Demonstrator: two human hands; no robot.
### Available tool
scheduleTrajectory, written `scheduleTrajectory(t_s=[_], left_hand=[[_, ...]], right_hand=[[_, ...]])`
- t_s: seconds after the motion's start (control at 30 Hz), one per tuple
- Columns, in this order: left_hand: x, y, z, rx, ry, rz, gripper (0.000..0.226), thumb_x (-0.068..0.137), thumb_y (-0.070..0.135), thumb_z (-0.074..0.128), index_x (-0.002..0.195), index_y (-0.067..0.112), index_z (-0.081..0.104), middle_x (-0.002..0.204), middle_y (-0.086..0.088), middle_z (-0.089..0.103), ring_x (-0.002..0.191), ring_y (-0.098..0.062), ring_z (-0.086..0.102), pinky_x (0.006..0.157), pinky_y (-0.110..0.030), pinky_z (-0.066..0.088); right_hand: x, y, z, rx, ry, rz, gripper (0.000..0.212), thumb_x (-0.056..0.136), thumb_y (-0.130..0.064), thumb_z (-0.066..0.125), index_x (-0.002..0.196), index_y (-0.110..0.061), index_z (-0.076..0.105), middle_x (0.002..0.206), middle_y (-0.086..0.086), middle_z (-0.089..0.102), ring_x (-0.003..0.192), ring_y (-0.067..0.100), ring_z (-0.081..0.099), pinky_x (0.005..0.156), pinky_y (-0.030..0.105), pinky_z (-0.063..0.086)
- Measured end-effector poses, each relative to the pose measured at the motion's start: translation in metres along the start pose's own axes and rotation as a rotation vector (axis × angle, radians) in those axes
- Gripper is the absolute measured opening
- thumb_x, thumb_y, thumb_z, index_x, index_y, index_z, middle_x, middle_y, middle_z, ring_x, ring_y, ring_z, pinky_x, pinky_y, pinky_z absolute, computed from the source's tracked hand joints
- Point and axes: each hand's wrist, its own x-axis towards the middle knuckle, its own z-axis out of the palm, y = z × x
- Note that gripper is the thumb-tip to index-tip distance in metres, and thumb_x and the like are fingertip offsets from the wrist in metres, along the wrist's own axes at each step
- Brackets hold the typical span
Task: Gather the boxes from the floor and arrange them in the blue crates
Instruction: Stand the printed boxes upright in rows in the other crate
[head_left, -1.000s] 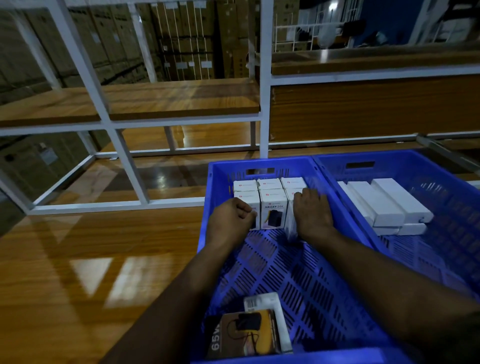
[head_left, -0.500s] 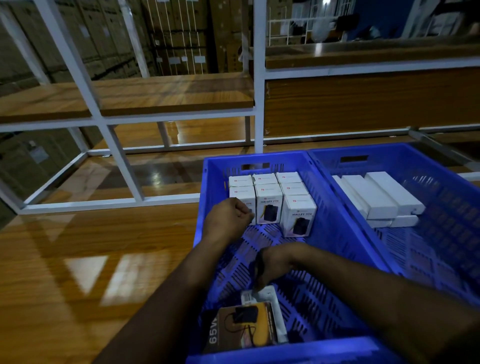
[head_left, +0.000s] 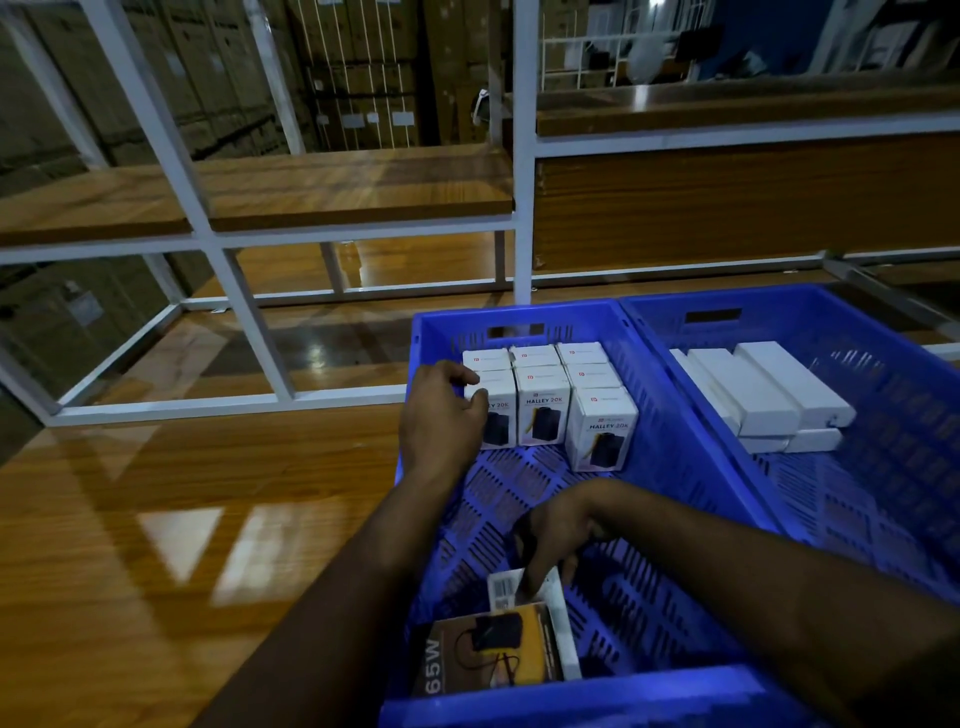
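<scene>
Head view: we have two blue crates side by side on a glossy wooden floor (head_left: 156, 519), in front of a white metal rack (head_left: 249, 312) with wooden shelves. Left crate (head_left: 670, 441) holds a block of white "HALLEY 20K" boxes (head_left: 543, 405) standing upright against its far wall, three columns; the right column has one extra box (head_left: 600, 428) sticking out nearer to us. Our left hand (head_left: 441, 415) rests against the front-left box of that block, fingers curled over its top edge and side. Our right hand (head_left: 553, 535) is down at the near end of the same crate, fingertips pinching the top edge of a white box (head_left: 519, 590) with a barcode label; blur makes the exact grip hard to read. Just in front of it lies a dark and yellow "65W" box (head_left: 493, 652), flat against the near wall. Right crate (head_left: 883, 364) holds a stack of plain long white boxes (head_left: 763, 395), lying flat near its far-left side, two layers visible.
</scene>
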Motion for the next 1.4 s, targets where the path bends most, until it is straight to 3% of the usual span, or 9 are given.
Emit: scheduleTrajectory(t_s=[0.3,0.43,0.53,0.7,0.87,1.0,1.13,1.3,1.4], left_hand=[[-0.002,-0.002,0.004,0.006,-0.133,0.019,0.02,0.089,0.028,0.07,0.098,0.031,0.053,0.107,0.004,0.065,0.089,-0.018,0.065,0.076,-0.033,0.052],[-0.004,-0.001,0.006,-0.017,-0.23,-0.032,0.026,0.087,0.029,0.073,0.105,0.023,0.055,0.103,0.0,0.063,0.088,-0.019,0.063,0.08,-0.037,0.055],[-0.007,0.001,0.006,-0.031,-0.33,-0.069,0.036,0.089,0.03,0.072,0.116,0.014,0.053,0.097,0.0,0.061,0.084,-0.018,0.059,0.079,-0.036,0.052],[-0.011,0.008,0.003,-0.076,-0.464,-0.139,0.043,0.091,0.038,0.069,0.12,0.014,0.046,0.087,0.011,0.061,0.086,-0.018,0.065,0.079,-0.043,0.058],[-0.012,0.005,0.003,-0.196,-0.53,-0.182,0.059,0.081,0.042,0.08,0.122,0.018,0.047,0.113,-0.001,0.068,0.097,-0.018,0.07,0.085,-0.045,0.059],[-0.016,0.011,0.002,-0.206,-0.573,-0.115,0.08,0.078,0.037,0.084,0.136,0.016,0.034,0.123,0.002,0.055,0.105,-0.016,0.063,0.09,-0.036,0.056],[-0.019,0.016,0.003,-0.203,-0.56,-0.052,0.094,0.076,0.035,0.085,0.145,0.016,0.024,0.126,0.001,0.043,0.108,-0.016,0.054,0.091,-0.03,0.052],[-0.017,0.015,0.002,-0.198,-0.549,-0.088,0.075,0.086,0.031,0.076,0.14,0.015,0.027,0.124,-0.002,0.049,0.106,-0.019,0.059,0.08,-0.029,0.054],[-0.014,0.016,0.002,-0.271,-0.553,-0.168,0.042,0.098,0.034,0.056,0.133,0.016,0.042,0.127,-0.004,0.053,0.106,-0.02,0.061,0.089,-0.04,0.053]], right_hand=[[-0.02,0.014,-0.032,0.114,0.15,-0.087,0.026,0.079,-0.034,0.082,0.085,-0.014,0.067,0.085,0.014,0.053,0.079,0.029,0.044,0.067,0.04,0.04],[-0.034,0.022,-0.045,0.291,0.475,-0.126,0.037,0.073,-0.027,0.087,0.094,-0.019,0.058,0.096,0.003,0.057,0.088,0.027,0.053,0.071,0.038,0.043],[-0.041,0.021,-0.052,0.48,0.654,-0.191,0.033,0.078,-0.018,0.083,0.093,-0.018,0.054,0.111,0.013,0.061,0.108,0.035,0.061,0.076,0.038,0.048],[-0.045,0.022,-0.061,0.737,0.864,-0.239,0.042,0.08,-0.021,0.081,0.111,-0.013,0.055,0.113,0.013,0.063,0.102,0.031,0.066,0.067,0.034,0.054],[-0.043,0.026,-0.066,1.014,0.954,-0.29,0.048,0.079,-0.029,0.081,0.115,-0.008,0.058,0.109,0.015,0.07,0.096,0.03,0.069,0.08,0.041,0.058],[-0.041,0.024,-0.067,1.117,0.974,-0.294,0.055,0.081,-0.036,0.08,0.119,-0.005,0.055,0.103,0.013,0.073,0.089,0.026,0.07,0.065,0.034,0.058],[-0.041,0.022,-0.067,1.114,1.006,-0.281,0.055,0.079,-0.048,0.077,0.113,-0.011,0.057,0.106,0.011,0.072,0.097,0.027,0.069,0.082,0.043,0.058],[-0.047,0.014,-0.067,1.127,0.984,-0.356,0.055,0.089,-0.058,0.059,0.109,-0.007,0.064,0.105,0.01,0.074,0.099,0.024,0.068,0.075,0.034,0.054],[-0.052,0.012,-0.069,1.211,0.972,-0.385,0.05,0.1,-0.056,0.041,0.11,-0.013,0.066,0.094,0.005,0.073,0.088,0.019,0.067,0.07,0.032,0.053]])
